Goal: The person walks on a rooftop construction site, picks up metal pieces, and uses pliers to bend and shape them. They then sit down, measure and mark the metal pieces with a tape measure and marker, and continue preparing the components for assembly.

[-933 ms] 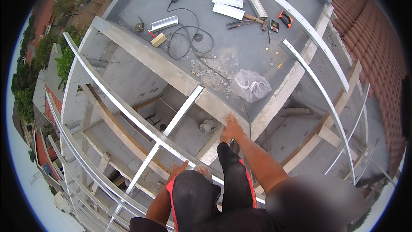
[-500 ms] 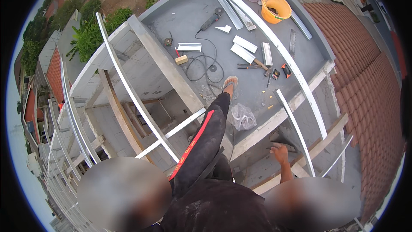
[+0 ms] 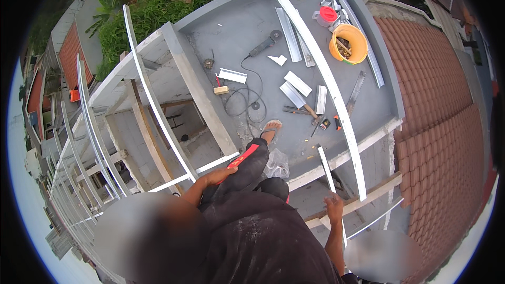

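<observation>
My left hand [image 3: 220, 174] rests on the raised leg of my black trousers [image 3: 247, 165], by the red stripe, with its fingers laid along the cloth and nothing held. To the right, my right hand [image 3: 333, 208] is raised with its fingers loosely bent and apart. It overlaps a short white metal strip [image 3: 327, 171] in the picture; whether it touches the strip cannot be told. One foot in a flip-flop [image 3: 271, 130] stands on the grey concrete slab [image 3: 210, 37]. A clear plastic bag [image 3: 278, 164] lies beside that leg.
A long curved white metal bar [image 3: 315, 52] crosses above the slab. An angle grinder [image 3: 264, 43] with its cord, metal offcuts [image 3: 298, 83], a hammer [image 3: 315, 115], a handsaw [image 3: 357, 92] and a yellow bucket [image 3: 353, 38] lie about. Left are open wall gaps [image 3: 184, 126]; right, a tiled roof [image 3: 436, 110].
My left hand has come into view on my leg. My right hand now overlaps the short strip, where it was apart from it before. My view has shifted and turned slightly.
</observation>
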`<action>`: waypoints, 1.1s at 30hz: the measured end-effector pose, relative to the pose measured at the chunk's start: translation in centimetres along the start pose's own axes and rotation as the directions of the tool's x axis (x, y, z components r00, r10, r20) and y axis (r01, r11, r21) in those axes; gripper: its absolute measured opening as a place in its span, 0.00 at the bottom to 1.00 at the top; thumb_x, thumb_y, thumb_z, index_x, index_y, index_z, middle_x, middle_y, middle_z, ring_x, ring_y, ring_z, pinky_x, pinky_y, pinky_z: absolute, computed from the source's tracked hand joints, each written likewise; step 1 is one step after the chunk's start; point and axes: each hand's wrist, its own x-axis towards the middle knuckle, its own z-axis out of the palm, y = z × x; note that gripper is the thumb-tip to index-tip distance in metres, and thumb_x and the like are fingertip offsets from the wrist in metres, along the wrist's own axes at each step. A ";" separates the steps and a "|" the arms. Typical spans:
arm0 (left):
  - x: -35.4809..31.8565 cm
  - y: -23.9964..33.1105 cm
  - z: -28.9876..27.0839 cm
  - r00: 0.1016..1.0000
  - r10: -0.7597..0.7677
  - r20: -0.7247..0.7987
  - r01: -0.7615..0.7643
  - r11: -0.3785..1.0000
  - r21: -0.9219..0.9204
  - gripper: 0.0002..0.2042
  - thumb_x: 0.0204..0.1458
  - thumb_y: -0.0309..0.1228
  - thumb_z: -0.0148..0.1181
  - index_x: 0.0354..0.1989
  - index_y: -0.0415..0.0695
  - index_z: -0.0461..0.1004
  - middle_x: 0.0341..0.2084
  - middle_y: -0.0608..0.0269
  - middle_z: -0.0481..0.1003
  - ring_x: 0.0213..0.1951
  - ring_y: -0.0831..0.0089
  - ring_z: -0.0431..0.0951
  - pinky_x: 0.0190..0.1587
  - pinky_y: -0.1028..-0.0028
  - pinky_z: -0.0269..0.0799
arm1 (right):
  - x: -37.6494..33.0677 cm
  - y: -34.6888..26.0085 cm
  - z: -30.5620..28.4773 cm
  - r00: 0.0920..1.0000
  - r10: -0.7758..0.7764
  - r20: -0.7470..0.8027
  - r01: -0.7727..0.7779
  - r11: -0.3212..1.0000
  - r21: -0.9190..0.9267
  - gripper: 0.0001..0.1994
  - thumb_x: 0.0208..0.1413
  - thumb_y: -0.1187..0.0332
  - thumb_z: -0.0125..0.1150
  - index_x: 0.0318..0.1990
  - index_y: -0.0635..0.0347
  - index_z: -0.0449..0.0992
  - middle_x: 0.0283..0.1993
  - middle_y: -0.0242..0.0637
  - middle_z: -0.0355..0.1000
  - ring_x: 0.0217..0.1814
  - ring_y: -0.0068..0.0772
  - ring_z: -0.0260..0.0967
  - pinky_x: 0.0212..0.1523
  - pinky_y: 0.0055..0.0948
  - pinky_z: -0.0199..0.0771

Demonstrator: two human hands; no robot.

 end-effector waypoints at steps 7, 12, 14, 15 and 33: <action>-6.9 8.8 -0.6 0.990 0.100 -0.095 -0.113 0.984 -0.135 0.39 0.66 0.65 0.56 0.68 0.39 0.76 0.59 0.53 0.81 0.54 0.68 0.83 0.61 0.66 0.76 | -5.4 -9.2 2.7 0.928 0.281 0.244 -0.251 0.957 -0.148 0.25 0.60 0.69 0.68 0.63 0.71 0.78 0.37 0.46 0.85 0.42 0.35 0.85 0.42 0.35 0.81; -1.9 7.5 -5.2 0.990 0.081 -0.112 -0.093 0.990 -0.108 0.38 0.67 0.64 0.55 0.65 0.39 0.79 0.56 0.55 0.83 0.53 0.69 0.83 0.60 0.68 0.76 | -1.9 -13.4 -2.8 0.963 0.230 0.137 -0.227 0.973 -0.039 0.23 0.60 0.70 0.68 0.62 0.71 0.79 0.42 0.48 0.85 0.44 0.36 0.84 0.45 0.35 0.82; -0.6 7.4 -6.7 0.979 0.113 -0.168 -0.131 0.986 -0.105 0.37 0.67 0.64 0.55 0.64 0.39 0.80 0.55 0.56 0.84 0.53 0.70 0.83 0.60 0.69 0.76 | 0.3 -14.3 -4.3 0.970 0.229 0.085 -0.231 0.973 0.005 0.23 0.60 0.71 0.68 0.61 0.72 0.79 0.43 0.48 0.85 0.44 0.37 0.84 0.46 0.35 0.82; -1.3 8.6 -6.6 0.959 0.179 -0.221 -0.212 0.968 -0.136 0.36 0.66 0.64 0.56 0.59 0.38 0.83 0.51 0.54 0.85 0.50 0.68 0.84 0.57 0.67 0.77 | 1.4 -14.7 -5.2 0.972 0.230 0.055 -0.231 0.973 0.012 0.22 0.60 0.71 0.68 0.61 0.72 0.80 0.44 0.49 0.85 0.45 0.37 0.84 0.46 0.35 0.82; -0.2 22.2 -10.6 0.767 0.348 -0.540 -0.536 0.810 -0.238 0.27 0.63 0.49 0.64 0.62 0.42 0.80 0.55 0.49 0.83 0.58 0.59 0.81 0.60 0.58 0.77 | 28.5 -59.5 -2.5 0.974 -0.022 0.227 0.067 0.979 -0.193 0.25 0.67 0.71 0.59 0.70 0.66 0.72 0.43 0.43 0.82 0.42 0.36 0.84 0.39 0.34 0.82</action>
